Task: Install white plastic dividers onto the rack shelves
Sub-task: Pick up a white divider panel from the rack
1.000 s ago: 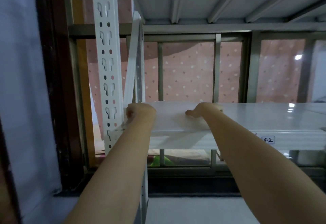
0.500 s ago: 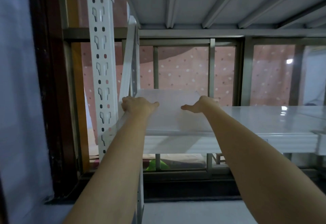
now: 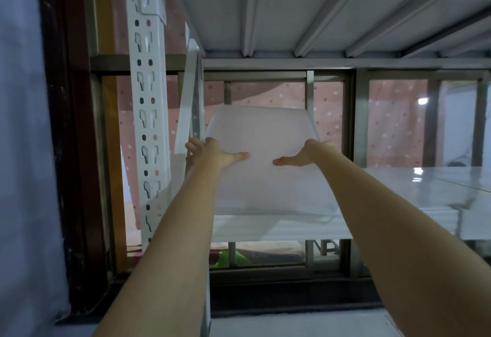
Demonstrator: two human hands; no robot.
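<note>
White shelf [image 3: 398, 185] under divider's [image 3: 265, 166] edge

One head-worn wide-angle view faces forward and slightly upward, close to the white metal rack shelf [image 3: 398, 185], seeing the ribbed underside of the upper white shelf [image 3: 318, 18]; both forearms reach in from below.

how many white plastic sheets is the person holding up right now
1. One translucent white plastic sheet is tilted up over the shelf, gripped by the left hand and right hand at its side edges. More may be lying flat on the shelf, hard to tell.
</note>
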